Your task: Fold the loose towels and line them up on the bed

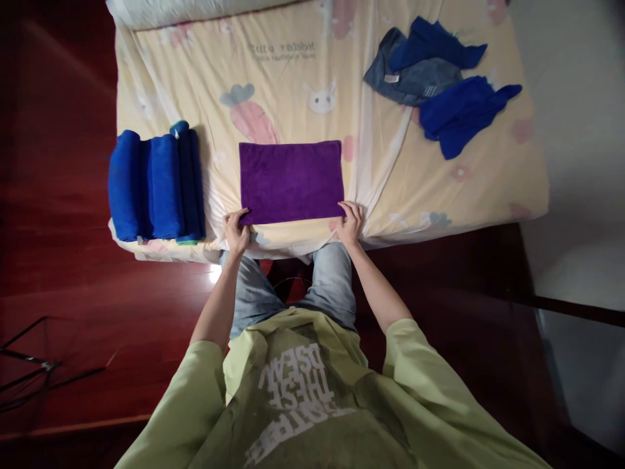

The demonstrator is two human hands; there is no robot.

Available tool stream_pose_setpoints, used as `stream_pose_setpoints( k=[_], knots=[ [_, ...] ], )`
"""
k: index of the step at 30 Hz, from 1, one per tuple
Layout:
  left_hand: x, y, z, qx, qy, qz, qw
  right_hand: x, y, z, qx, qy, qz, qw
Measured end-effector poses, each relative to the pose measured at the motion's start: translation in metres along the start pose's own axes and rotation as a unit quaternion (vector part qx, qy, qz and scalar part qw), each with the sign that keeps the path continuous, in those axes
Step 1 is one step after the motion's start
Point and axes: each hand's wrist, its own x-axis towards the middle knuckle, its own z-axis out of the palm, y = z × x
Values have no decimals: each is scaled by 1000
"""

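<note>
A purple towel [291, 182] lies flat as a rectangle on the bed, its long side facing me. My left hand [237, 231] pinches its near left corner. At the near right corner, my right hand [350, 223] has thumb and fingers closed on the edge in the same way. To the left of the towel, several rolled blue towels [166, 185] lie side by side, a darker one among them at the right end.
The bed [288, 85] has a yellow sheet with carrot and rabbit prints. Crumpled blue cloths [461, 114] and a grey-blue cloth [430, 79] lie at the far right. A white roll [195, 10] borders the back. A black metal stand [46, 366] is on the floor at left.
</note>
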Motion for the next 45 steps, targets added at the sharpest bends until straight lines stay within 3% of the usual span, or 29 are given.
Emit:
stream_pose_setpoints(
  k=[6,11,15,26,45],
  knots=[
    [2,-1,-2,-39,27,-55,997,5,2,-3,107,27,20,994],
    [4,-10,-2,-67,60,-89,992,6,5,1,159,38,125,979],
    [4,-16,1,-84,72,-97,989,8,1,-1,159,32,164,973],
    [5,-20,7,-89,102,-116,984,11,-7,-5,159,21,168,973],
    [0,-3,6,-8,130,-104,986,9,-6,5,128,54,149,979]
  ],
)
